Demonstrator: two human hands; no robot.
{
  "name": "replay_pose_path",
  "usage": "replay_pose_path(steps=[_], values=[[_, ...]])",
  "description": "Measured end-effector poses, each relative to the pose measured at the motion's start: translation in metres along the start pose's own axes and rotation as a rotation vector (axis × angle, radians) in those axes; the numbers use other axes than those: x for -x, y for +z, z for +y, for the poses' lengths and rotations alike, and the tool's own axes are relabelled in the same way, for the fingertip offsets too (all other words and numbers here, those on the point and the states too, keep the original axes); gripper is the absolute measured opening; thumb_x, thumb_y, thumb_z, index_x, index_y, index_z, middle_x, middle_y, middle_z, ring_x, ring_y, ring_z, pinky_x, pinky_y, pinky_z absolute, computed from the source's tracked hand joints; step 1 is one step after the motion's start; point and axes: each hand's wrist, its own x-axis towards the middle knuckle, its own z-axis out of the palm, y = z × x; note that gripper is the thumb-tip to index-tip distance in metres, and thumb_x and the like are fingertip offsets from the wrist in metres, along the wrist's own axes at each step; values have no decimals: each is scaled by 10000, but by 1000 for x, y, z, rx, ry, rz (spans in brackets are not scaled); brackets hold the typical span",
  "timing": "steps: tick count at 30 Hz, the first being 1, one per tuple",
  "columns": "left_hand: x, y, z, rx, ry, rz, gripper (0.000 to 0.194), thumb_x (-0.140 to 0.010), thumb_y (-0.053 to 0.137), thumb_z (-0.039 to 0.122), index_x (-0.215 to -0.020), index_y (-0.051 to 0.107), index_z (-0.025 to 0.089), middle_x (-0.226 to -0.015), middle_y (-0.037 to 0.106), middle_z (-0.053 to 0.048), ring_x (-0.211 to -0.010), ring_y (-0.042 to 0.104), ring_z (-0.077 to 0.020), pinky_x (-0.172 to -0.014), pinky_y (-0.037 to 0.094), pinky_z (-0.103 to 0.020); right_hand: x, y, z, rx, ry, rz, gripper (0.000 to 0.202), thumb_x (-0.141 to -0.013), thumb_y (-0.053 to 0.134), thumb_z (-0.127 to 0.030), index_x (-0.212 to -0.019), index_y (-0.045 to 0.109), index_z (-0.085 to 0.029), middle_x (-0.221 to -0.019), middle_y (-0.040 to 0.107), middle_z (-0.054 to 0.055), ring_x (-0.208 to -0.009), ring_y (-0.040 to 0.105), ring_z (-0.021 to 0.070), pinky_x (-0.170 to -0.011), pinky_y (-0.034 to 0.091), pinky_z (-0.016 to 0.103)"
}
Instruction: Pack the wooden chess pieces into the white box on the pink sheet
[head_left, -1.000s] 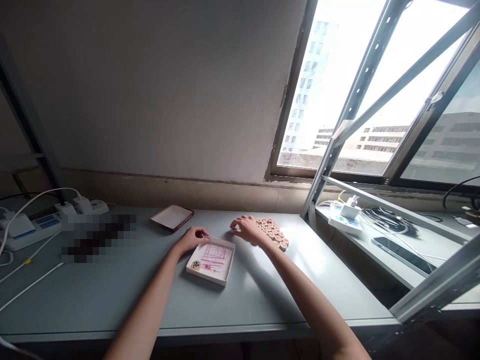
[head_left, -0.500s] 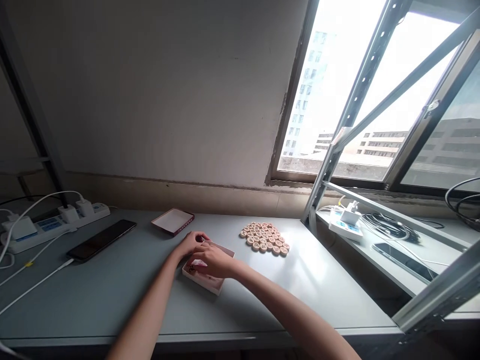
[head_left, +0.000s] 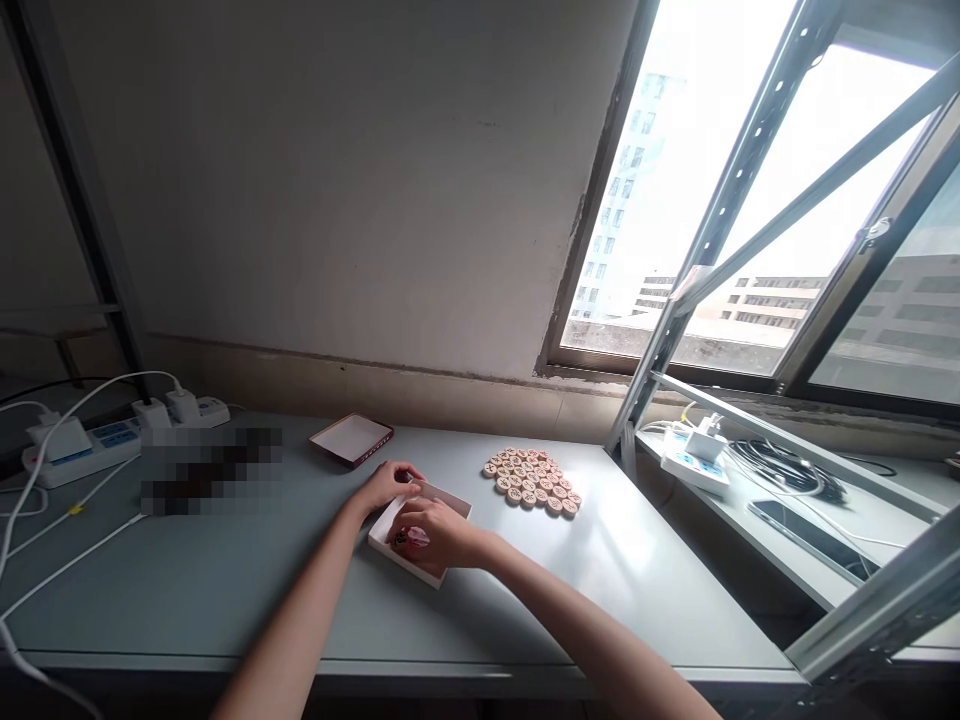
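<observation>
**Both hands at the shallow white box**

Far left of the shallow white box [head_left: 390,528], a power strip [head_left: 90,442] with white plugs is seen by the wall. Nearer the box, up and to its left, an open red-edged lid [head_left: 352,439] lies on the grey table [head_left: 225,590]. The box's far left corner is gripped by the left hand [head_left: 390,484], fingers curled over the rim. The box interior is covered by the right hand [head_left: 435,533], fingers bent downward; whether anything is pinched cannot be told. To the box's right, well apart, round wooden pieces [head_left: 532,480] lie clustered flat.
</observation>
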Motion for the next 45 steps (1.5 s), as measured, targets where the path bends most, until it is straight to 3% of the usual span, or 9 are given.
replay_pose_path(steps=[7, 11, 14, 19, 23, 29, 33, 40, 45], values=[[-3, -2, -4, 11, 17, -6, 327, -595, 660, 360, -811, 687, 116, -719, 612, -45, -698, 541, -179, -621, 402, -265, 25, -35, 44, 166, 264, 490, 259, -901, 476, -271, -1138, 559, -209, -1087, 588, 91, -1000, 535, 184, -858, 427, 339], [-2, -3, -1, -14, -7, -22, 312, -618, 652, 360, -817, 689, 122, -747, 611, -50, -704, 544, -177, -608, 392, -259, 57, -42, 77, 288, 434, 300, 165, -877, 514, -283, -968, 637, -223, -992, 614, 58, -956, 538, 186, -869, 399, 356], [-1, -3, 0, -11, -27, -18, 305, -619, 653, 353, -821, 681, 126, -767, 626, -54, -696, 556, -179, -600, 397, -261, 71, -44, 84, 374, 534, 258, 158, -861, 537, -312, -950, 659, -264, -1108, 585, 53, -1088, 474, 229, -931, 339, 423], [-1, -3, -1, -36, -15, -11, 281, -625, 643, 334, -816, 684, 133, -801, 646, -62, -732, 575, -191, -633, 420, -272, 55, -49, 55, 273, 465, 304, 239, -919, 434, -306, -1068, 621, -306, -1183, 555, 40, -1094, 472, 203, -921, 356, 391], [-1, -2, 0, -66, 26, 17, 278, -634, 633, 314, -837, 693, 133, -806, 659, -66, -767, 584, -201, -676, 436, -284, 27, -29, 20, 257, 307, 101, 308, -900, 480, -316, -1197, 557, -298, -1178, 575, 56, -1073, 482, 221, -897, 373, 380], [4, -2, 4, -56, 33, 51, 258, -637, 634, 265, -841, 692, 118, -828, 678, -83, -791, 596, -200, -695, 445, -283, 22, -10, -1, 181, 383, -83, 450, -853, 542, -261, -1297, 490, -213, -1261, 546, 113, -1089, 509, 257, -901, 386, 383], [6, -1, 5, -54, 8, 61, 247, -656, 628, 257, -857, 693, 128, -845, 681, -84, -754, 595, -181, -652, 447, -269, 27, -18, -7, 76, 326, -3, 309, -868, 515, -256, -1163, 603, -282, -1045, 662, 53, -982, 569, 217, -901, 387, 391], [3, 2, 3, -158, -17, 98, 235, -659, 606, 245, -843, 698, 132, -847, 691, -87, -765, 599, -190, -656, 438, -271, 72, -52, 4, -272, 315, 453, 245, -874, 497, -394, -1013, 648, -261, -967, 638, 75, -865, 598, 197, -731, 497, 335], [3, 2, 3, -141, -1, 105, 244, -689, 577, 270, -872, 679, 145, -906, 683, -85, -821, 606, -196, -695, 447, -266, 126, -58, 16, -227, 474, 350, 299, -877, 469, -442, -1043, 623, -247, -1035, 629, 79, -913, 583, 208, -752, 500, 347]])
